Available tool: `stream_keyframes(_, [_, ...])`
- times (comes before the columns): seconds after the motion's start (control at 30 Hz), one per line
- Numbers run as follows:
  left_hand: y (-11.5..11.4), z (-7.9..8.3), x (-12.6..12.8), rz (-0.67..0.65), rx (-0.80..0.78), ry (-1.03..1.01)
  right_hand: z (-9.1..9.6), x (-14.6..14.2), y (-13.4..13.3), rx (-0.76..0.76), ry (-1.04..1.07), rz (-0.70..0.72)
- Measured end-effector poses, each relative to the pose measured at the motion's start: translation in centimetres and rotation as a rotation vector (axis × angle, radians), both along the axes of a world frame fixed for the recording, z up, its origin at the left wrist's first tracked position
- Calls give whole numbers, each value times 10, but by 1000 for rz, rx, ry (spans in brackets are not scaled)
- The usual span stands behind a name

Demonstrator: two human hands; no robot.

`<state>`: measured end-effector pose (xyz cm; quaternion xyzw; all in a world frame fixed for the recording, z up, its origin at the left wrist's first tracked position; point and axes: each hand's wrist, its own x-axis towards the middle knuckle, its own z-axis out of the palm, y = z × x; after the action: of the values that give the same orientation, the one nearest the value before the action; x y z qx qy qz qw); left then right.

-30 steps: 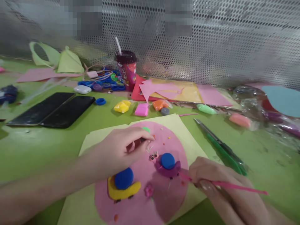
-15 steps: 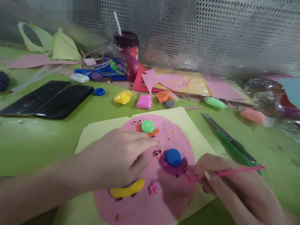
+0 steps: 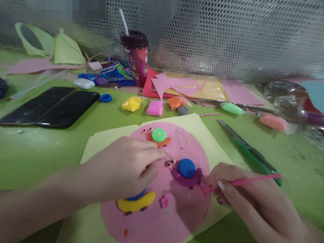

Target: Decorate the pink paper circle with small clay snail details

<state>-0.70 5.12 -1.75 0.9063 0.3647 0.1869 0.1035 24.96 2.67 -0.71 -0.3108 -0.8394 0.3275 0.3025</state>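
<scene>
A round pink paper (image 3: 174,224) on pale yellow sheets (image 3: 93,148) carries clay snails: an orange one with a green cap (image 3: 159,135), a purple one with a blue cap (image 3: 186,168), and a yellow one (image 3: 136,202) partly behind my left hand. My left hand (image 3: 131,168) lies over the paper, its index finger stretched out, the tip beside a tiny pale strand near the purple snail's eyes. Between thumb and fingers my right hand (image 3: 235,189) pinches a slim pink modelling tool (image 3: 258,180). Its broader end is near the purple snail's tail. A pink clay flower (image 3: 165,201) sits below.
A green utility knife (image 3: 250,155) lies at right. Behind are yellow (image 3: 132,103), pink (image 3: 155,108) and orange (image 3: 177,102) clay lumps, and a lidded cup (image 3: 136,60) with a straw. Two black phones (image 3: 68,109) lie at left. Perforated metal (image 3: 240,44) stands behind.
The left fingertip has drawn back slightly to the left, showing a pale strand beside it. The right hand with the pink tool has shifted very little. The view has moved slightly.
</scene>
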Motion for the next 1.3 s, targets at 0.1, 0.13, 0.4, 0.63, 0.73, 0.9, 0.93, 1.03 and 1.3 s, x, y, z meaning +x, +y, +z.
stream_keyframes(0.1, [-1,1,0,-4,0,13,2,-2,1,19,-7,-4])
stream_keyframes(0.13, [-1,1,0,-6,2,14,1,-2,2,26,-2,-3])
stream_keyframes(0.4, [-1,0,0,-46,17,0,0,-1,3,3,-20,5])
stream_keyframes(0.63, [-1,0,-1,-70,34,-4,-3,0,2,-19,62,-13])
stream_keyframes(0.73, [-1,0,-1,-72,34,1,-9,3,3,-25,96,-10])
stream_keyframes(0.9, [-1,0,-1,-67,32,3,-4,-2,5,30,32,-28])
stream_keyframes(0.93, [-1,-1,-1,-66,28,5,-3,-3,5,41,16,-36])
stream_keyframes(1.03, [-1,-1,-1,-65,30,3,0,-5,6,51,-5,-42])
stream_keyframes(1.3, [0,-1,-1,-70,29,8,-2,-2,5,33,18,-41])
